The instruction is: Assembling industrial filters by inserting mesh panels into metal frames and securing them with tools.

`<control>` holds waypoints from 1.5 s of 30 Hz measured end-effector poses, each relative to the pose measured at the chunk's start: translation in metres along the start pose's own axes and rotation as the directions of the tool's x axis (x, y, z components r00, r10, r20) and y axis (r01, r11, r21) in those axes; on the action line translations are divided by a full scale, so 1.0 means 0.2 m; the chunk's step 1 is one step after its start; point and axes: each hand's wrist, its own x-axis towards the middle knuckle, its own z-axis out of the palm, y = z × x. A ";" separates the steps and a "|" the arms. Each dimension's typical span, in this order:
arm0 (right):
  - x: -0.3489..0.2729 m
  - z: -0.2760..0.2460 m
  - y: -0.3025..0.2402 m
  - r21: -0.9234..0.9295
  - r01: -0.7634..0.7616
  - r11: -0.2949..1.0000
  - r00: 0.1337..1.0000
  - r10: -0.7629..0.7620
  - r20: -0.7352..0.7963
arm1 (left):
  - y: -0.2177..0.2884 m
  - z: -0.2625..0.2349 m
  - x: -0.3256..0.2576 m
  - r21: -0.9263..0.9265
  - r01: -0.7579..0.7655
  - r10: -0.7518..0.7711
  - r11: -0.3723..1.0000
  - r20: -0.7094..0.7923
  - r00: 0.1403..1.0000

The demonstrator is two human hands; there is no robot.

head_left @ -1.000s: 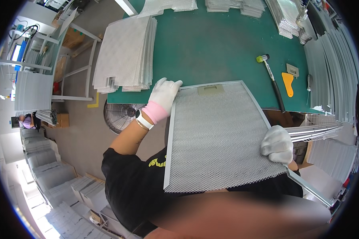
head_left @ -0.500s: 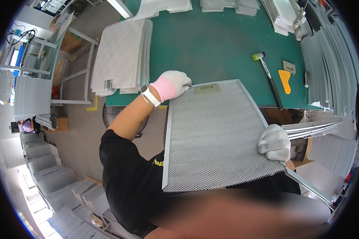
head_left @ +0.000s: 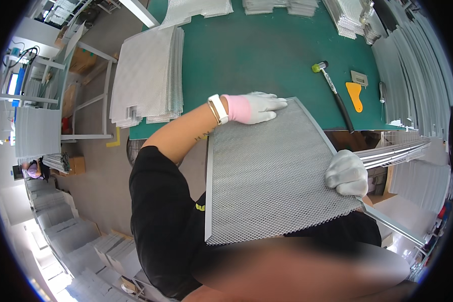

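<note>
A silver metal mesh panel (head_left: 269, 176) lies in front of me, its far end over the edge of the green table. Metal frame strips run along its left, far and upper right sides; the near mesh edge is bare. My left hand (head_left: 260, 106), in a white glove with a pink cuff, rests flat with fingers stretched on the panel's far edge. My gloved right hand (head_left: 347, 173) is closed around the panel's right edge. Below that hand a frame strip (head_left: 395, 225) sticks out away from the mesh, toward the lower right.
On the table (head_left: 246, 55) lie a mallet (head_left: 334, 93), a yellow scraper (head_left: 354, 96), a small metal plate (head_left: 359, 78) and a thin screwdriver-like tool (head_left: 382, 93). Mesh sheets (head_left: 143, 75) are stacked at the left. Frame strips (head_left: 395, 153) stand right of my right hand.
My left hand has slid right along the panel's far edge and opened from a pinch to flat fingers. The right hand keeps its hold. The view has shifted slightly.
</note>
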 end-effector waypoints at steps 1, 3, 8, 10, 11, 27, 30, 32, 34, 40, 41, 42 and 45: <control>0.00 -0.01 -0.01 -0.018 -0.016 1.000 1.000 0.015 -0.006 | 0.03 -0.01 0.01 -0.085 0.115 -0.112 0.990 0.035 0.993; 0.00 -0.02 -0.02 -0.048 -0.040 0.998 0.999 0.039 -0.018 | 0.06 -0.09 0.01 -0.160 0.153 -0.137 0.975 0.107 0.985; 0.00 -0.11 -0.01 -0.012 -0.136 0.991 0.956 0.135 0.260 | 0.13 -0.21 -0.05 -0.164 0.279 -0.243 0.946 0.207 0.948; 0.01 -0.03 0.06 -0.071 0.077 0.995 0.981 -0.088 -0.174 | 0.13 -0.18 0.00 -0.210 0.241 -0.202 0.948 0.190 0.961; 0.02 -0.10 0.04 -0.037 -0.004 0.999 1.000 0.004 0.001 | 0.12 -0.15 0.02 -0.261 0.205 -0.167 0.943 0.162 0.973; 0.20 -0.18 0.15 -0.269 -0.216 0.939 0.965 0.162 -0.206 | 0.35 -0.66 -0.37 -0.512 -0.689 0.452 0.514 -0.520 0.724; 0.36 -0.21 0.28 -0.194 -0.447 0.873 0.816 0.309 -0.488 | 0.79 -0.53 -0.42 -0.258 -0.409 -0.125 0.875 -0.938 0.323; 0.43 -0.19 0.34 -0.058 -0.375 0.925 0.845 0.315 -0.432 | 0.74 -0.52 -0.41 -0.167 -0.234 -0.156 0.958 -0.986 0.063; 0.40 -0.20 0.37 -0.103 -0.351 0.931 0.849 0.270 -0.454 | 0.69 -0.55 -0.43 -0.149 -0.166 -0.140 0.975 -0.988 0.064; 0.25 -0.28 0.46 -0.070 -0.350 0.934 0.798 0.258 -0.544 | 0.68 -0.54 -0.32 -0.037 -0.248 0.009 0.968 -0.983 0.184; 0.26 -0.27 0.46 -0.061 -0.350 0.935 0.824 0.276 -0.495 | 0.68 -0.55 -0.35 -0.008 -0.205 0.047 0.979 -0.964 0.262; 0.27 -0.26 0.45 -0.057 -0.349 0.935 0.825 0.278 -0.492 | 0.67 -0.55 -0.35 -0.007 -0.201 0.046 0.979 -0.965 0.259; 0.28 -0.29 0.42 -0.146 -0.235 0.961 0.924 0.174 -0.341 | 0.67 -0.52 -0.35 0.044 -0.337 0.123 0.940 -0.968 0.219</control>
